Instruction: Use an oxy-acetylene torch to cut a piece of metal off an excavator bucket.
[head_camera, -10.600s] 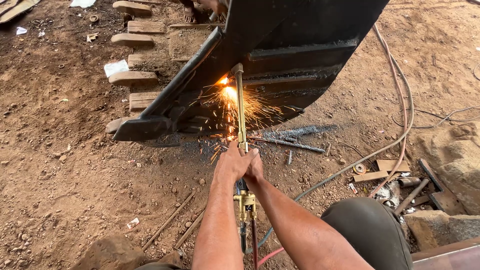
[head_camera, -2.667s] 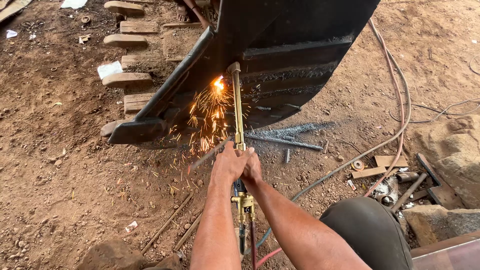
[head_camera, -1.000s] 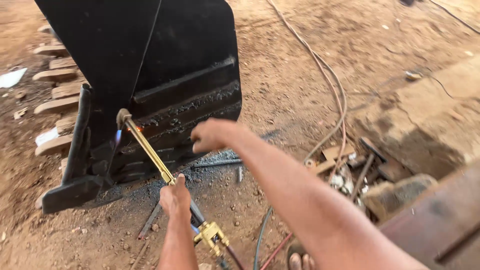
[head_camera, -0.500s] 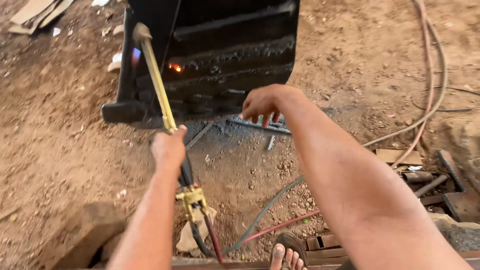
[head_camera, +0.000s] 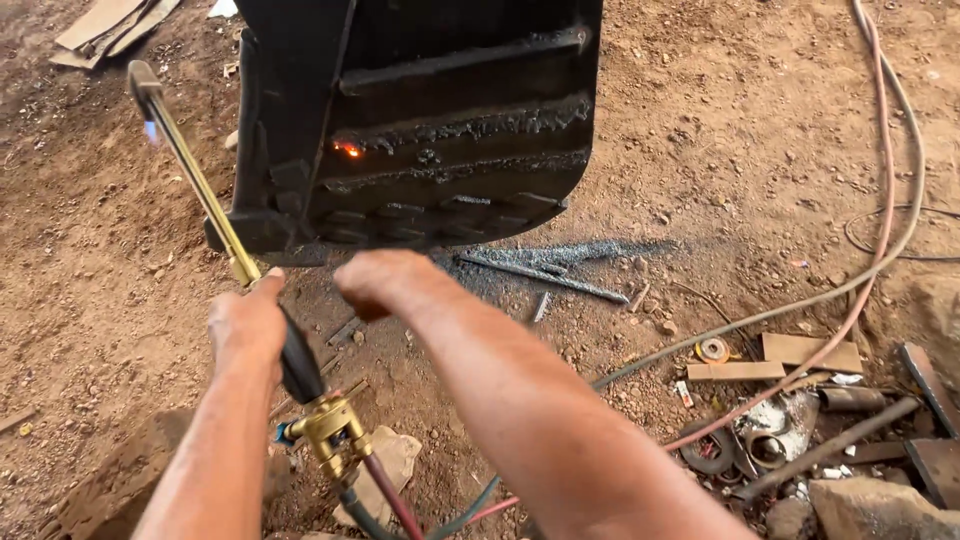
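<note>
Only left hand (head_camera: 248, 322) grips torch (head_camera: 200, 190), beside bucket (head_camera: 420, 120) edge.

Hoses (head_camera: 880, 200) cross bare dirt beside wooden blocks (head_camera: 790, 355) and rusty scrap metal (head_camera: 800, 440).

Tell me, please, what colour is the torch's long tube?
Brass yellow tube, head view.

1. The right hand (head_camera: 385, 282) has let go of the cutting torch (head_camera: 200, 190); only the left hand (head_camera: 248, 325) grips it now
2. The torch tip has swung off the excavator bucket (head_camera: 420, 120) to its left side
3. The shower of sparks is gone; one small orange glow (head_camera: 347, 150) remains on the steel
</note>
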